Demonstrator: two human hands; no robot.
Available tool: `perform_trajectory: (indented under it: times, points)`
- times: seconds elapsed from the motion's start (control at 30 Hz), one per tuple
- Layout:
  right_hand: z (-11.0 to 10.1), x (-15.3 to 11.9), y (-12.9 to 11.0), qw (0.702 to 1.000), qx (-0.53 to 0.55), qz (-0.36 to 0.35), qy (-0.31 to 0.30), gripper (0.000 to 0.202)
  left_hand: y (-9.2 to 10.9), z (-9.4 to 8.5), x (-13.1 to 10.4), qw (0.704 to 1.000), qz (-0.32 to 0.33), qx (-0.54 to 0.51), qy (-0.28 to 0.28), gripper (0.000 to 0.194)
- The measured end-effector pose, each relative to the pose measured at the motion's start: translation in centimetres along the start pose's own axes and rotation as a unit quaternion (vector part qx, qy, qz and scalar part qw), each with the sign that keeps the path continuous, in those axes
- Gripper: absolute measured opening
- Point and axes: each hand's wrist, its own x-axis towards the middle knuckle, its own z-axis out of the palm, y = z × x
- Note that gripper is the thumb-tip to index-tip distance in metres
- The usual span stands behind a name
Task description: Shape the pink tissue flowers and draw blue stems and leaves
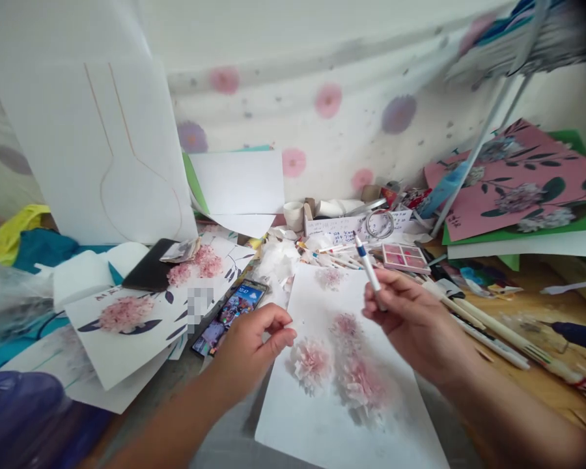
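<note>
A white pen (368,267) with a blue band stands tilted in my right hand (405,312), its dark tip pointing up and away from me. My left hand (256,345) hovers by the left edge of a white sheet (293,417), fingers curled, thumb and forefinger slightly apart, holding nothing visible. On that sheet are several pink, ruffled paper flowers (312,365), with pink shading around them. A lit phone (229,316) lies just left of my left hand.
Left are floral sheets (127,358), a black wallet (153,264) and a standing board (102,143) with a vase outline. Behind are white cups (293,213), tape and a pink palette (405,257). Brushes (493,322) and a pink floral picture (522,176) are right.
</note>
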Motion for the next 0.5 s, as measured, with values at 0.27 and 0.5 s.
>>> perform_trajectory:
  times: [0.27,0.5]
  points:
    - [6.4,-5.3,-0.3,0.98,0.17,0.008,-0.102,0.023,5.7,1.8,-3.3,0.995,0.051,-0.074,0.049,0.025]
    - [7.1,-7.7,-0.1,0.983,0.153,-0.028,-0.101,0.021,7.1,2.3,-5.1,0.99,0.031,-0.114,0.075,0.028]
